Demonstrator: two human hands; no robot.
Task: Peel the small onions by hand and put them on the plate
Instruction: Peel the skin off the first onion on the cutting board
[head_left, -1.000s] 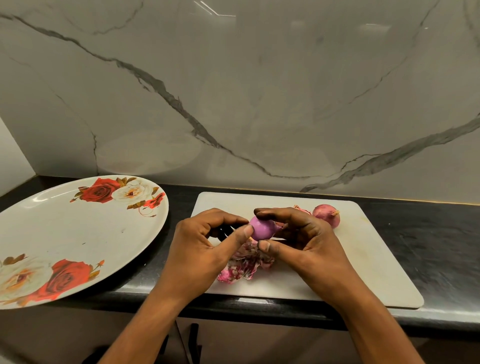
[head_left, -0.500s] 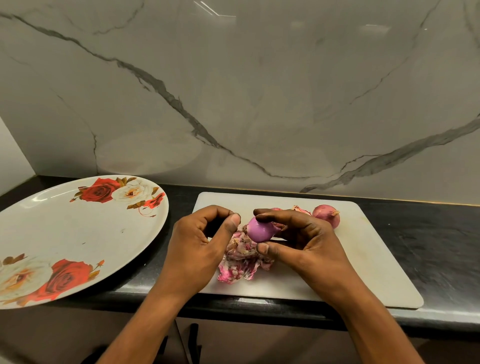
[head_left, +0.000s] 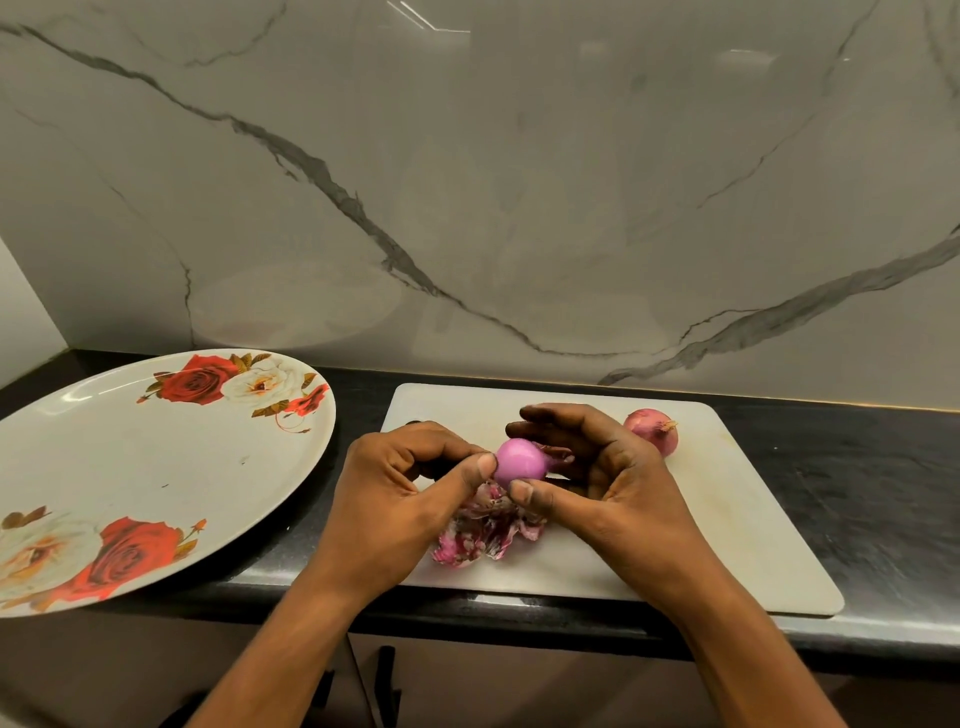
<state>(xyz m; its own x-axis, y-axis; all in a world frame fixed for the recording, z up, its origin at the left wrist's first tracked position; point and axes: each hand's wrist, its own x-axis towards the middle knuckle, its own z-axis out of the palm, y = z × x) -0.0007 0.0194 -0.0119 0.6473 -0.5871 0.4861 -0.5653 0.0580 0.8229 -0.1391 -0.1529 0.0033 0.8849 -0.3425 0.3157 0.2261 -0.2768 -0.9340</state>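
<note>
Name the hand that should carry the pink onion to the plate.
Left, probably. The left hand sits between the onion and the plate, its thumb touching it; the right hand, which grips it, would have to reach across.

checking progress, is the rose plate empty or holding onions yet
Empty of onions: the plate shows just its rose print. The right hand holds one peeled onion; an unpeeled onion lies on the board.
</note>
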